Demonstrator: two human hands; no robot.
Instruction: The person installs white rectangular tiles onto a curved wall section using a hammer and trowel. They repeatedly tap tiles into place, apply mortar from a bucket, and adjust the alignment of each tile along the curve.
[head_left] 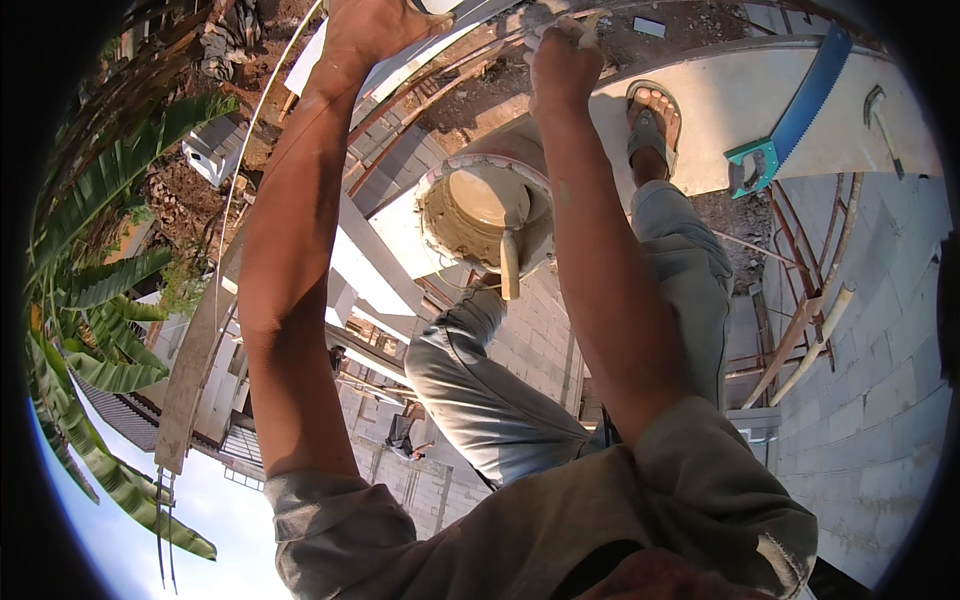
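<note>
Two hands (pixel 375 30) (pixel 565 68) reach forward, left thumb extended, right fingers curled, contact unclear.

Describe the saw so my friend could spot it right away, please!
Find the long pale board under the sandalled foot. Follow it right, and the saw lies across it, just before the hammer. The saw alone has a broad blue blade and a teal handle.

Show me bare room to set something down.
The pale board is bare between the sandalled foot and blue saw, and between saw and hammer. The bucket is crowded with mix and a wooden-handled tool.
</note>
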